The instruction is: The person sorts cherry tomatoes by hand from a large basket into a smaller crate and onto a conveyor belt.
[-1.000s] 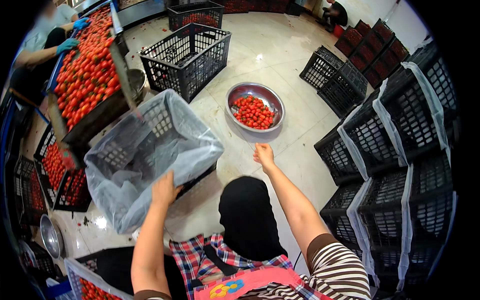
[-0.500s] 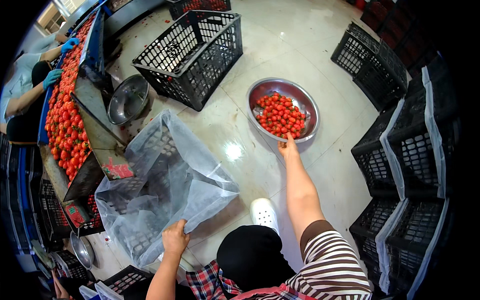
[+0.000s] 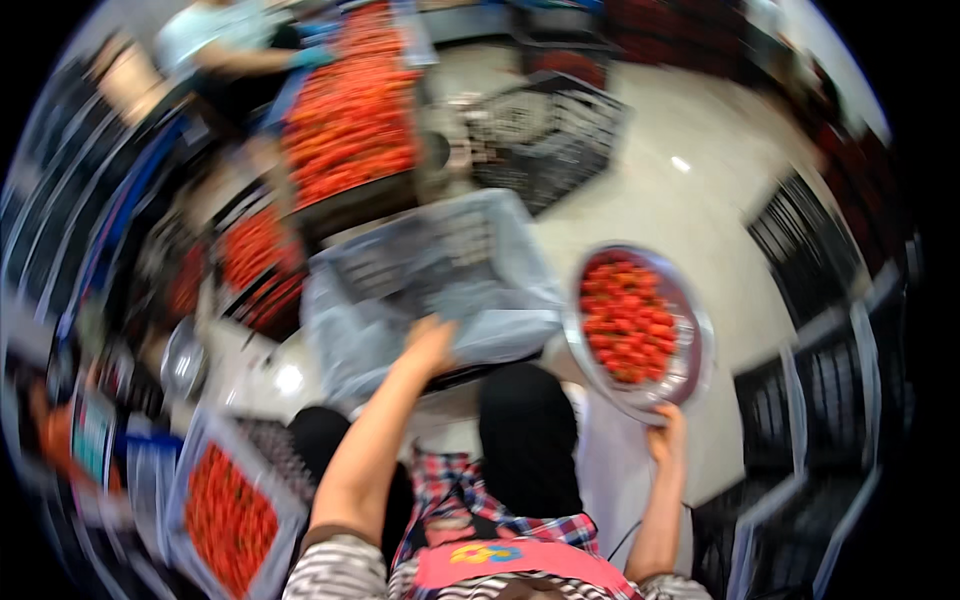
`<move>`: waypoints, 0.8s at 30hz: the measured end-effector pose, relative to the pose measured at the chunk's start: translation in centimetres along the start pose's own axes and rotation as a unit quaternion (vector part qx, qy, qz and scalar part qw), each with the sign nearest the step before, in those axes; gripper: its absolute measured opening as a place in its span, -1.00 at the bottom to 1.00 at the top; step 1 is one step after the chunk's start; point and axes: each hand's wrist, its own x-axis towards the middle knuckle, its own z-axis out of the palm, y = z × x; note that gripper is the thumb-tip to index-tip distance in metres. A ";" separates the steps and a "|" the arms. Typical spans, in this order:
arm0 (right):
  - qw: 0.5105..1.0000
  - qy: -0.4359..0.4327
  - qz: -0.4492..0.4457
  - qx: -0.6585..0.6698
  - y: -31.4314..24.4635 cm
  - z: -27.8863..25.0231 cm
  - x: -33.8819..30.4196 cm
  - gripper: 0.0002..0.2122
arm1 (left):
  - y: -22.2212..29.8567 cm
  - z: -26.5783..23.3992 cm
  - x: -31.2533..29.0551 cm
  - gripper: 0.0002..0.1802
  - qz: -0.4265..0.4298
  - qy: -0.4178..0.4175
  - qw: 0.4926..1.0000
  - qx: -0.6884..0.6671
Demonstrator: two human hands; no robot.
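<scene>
My right hand [image 3: 667, 432] grips the near rim of a round metal bowl [image 3: 700, 350], which tilts somewhat. Small red tomatoes [image 3: 628, 320] are heaped in the bowl. To its left stands a black crate lined with a translucent whitish plastic liner [image 3: 345, 345]. My left hand [image 3: 430, 345] is at the near side of that liner, its fingers smeared by motion. Whether they grip the liner, I cannot tell. Inside the lined crate I make out no tomatoes.
A sorting chute full of tomatoes [image 3: 350, 130] ends behind the lined crate, with a co-worker's gloved hand [image 3: 312, 57] beside it. A black crate [image 3: 545, 140] stands farther back. Stacked lined crates [image 3: 830, 400] line the right. A tomato-filled crate [image 3: 287, 497] sits at lower left.
My view has swung left and blurred. The bowl has come off the floor in my right hand, nearer to me and the lined crate. My left hand has shifted along the liner's near side.
</scene>
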 end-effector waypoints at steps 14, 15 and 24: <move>0.862 -0.349 -0.114 -0.350 -12.6 21.6 -14.4 -0.63 | 1.0 -7.8 -29.1 -0.37 0.338 0.288 0.292 -0.847; 0.840 -0.377 -0.118 -0.373 -12.1 23.6 -14.2 -0.64 | 0.3 -6.2 -30.8 -0.38 0.335 0.289 0.278 -0.853; 0.771 -0.541 -0.006 -0.335 0.9 42.8 -31.3 -0.67 | -6.5 4.4 -37.7 -0.41 0.185 0.404 -0.003 -0.896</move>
